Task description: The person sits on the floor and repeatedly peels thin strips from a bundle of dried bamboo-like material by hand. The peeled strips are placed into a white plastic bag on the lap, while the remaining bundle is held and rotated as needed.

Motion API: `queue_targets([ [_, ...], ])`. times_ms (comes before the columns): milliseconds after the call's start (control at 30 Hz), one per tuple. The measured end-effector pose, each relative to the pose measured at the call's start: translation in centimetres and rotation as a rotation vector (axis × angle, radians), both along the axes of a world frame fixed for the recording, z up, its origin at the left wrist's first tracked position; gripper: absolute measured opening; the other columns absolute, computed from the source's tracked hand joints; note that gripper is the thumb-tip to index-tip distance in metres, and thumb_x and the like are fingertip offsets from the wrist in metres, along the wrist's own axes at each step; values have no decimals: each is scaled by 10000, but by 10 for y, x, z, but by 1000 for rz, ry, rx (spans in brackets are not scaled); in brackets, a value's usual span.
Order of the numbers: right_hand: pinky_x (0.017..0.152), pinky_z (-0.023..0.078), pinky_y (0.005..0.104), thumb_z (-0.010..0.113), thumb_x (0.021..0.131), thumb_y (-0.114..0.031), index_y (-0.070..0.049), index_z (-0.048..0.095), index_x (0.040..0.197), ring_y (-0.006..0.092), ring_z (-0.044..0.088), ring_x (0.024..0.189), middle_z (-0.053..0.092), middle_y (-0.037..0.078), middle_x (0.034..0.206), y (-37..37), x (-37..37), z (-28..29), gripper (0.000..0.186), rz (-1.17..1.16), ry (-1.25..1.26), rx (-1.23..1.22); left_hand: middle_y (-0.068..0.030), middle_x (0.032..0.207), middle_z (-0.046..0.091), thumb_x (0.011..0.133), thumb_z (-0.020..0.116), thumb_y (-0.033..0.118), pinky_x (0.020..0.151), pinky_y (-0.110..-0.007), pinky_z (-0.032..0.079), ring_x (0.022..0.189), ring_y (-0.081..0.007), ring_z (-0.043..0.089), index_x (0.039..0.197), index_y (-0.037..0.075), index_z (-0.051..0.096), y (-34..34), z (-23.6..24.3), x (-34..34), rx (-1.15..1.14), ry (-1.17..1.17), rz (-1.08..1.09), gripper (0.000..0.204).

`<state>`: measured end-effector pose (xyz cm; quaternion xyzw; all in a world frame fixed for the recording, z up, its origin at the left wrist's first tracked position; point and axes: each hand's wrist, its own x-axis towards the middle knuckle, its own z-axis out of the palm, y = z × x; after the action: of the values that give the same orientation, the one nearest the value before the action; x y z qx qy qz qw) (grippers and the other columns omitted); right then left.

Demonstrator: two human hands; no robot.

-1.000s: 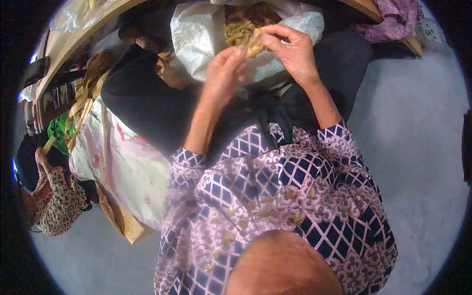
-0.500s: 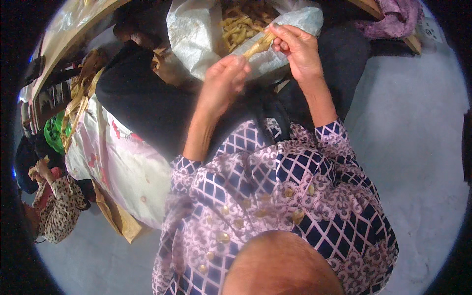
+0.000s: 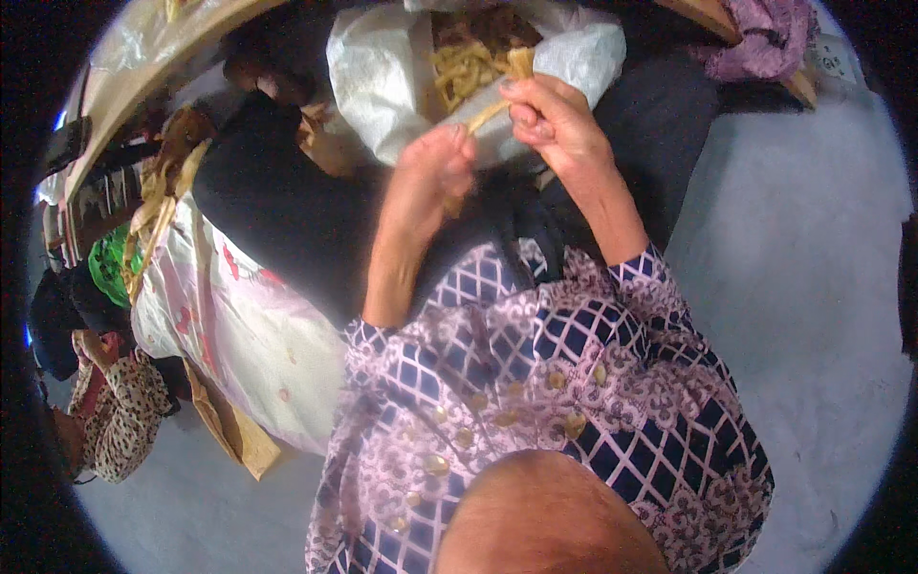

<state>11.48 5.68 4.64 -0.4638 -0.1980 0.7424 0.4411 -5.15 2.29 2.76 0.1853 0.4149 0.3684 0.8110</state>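
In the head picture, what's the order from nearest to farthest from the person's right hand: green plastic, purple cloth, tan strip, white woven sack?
1. Tan strip: held in the right hand.
2. White woven sack: just behind the hand.
3. Purple cloth: upper right.
4. Green plastic: far left.

My left hand (image 3: 430, 165) is blurred and hides one stretch of the pale strip (image 3: 491, 117); my right hand (image 3: 562, 126) covers another. Top edge crops the white sack (image 3: 371, 86), and the brown stuff (image 3: 497, 27) at its back is too dim to identify. Purple cloth (image 3: 765, 43): also cut off up top. Co-worker's hands (image 3: 91, 349), far left: too small to tell if they hold anything.
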Motion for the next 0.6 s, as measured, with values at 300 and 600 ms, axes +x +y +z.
queue_targets([
  [300, 424, 327, 155, 666, 776, -210, -40, 607, 818, 17, 439, 489, 545, -12, 604, 101, 2, 48, 184, -74, -179, 618, 27, 677, 522, 871, 522, 228, 533, -192, 347, 608, -50, 433, 836, 25, 622, 123, 81, -29, 889, 822, -149, 229],
  [600, 424, 376, 187, 571, 846, -113, 15, 565, 812, 44, 480, 481, 585, 30, 637, 113, -4, 31, 134, -225, -539, 761, -16, 582, 542, 843, 547, 222, 504, -240, 377, 550, -63, 440, 807, 5, 633, 151, 46, -20, 951, 901, 169, 236],
])
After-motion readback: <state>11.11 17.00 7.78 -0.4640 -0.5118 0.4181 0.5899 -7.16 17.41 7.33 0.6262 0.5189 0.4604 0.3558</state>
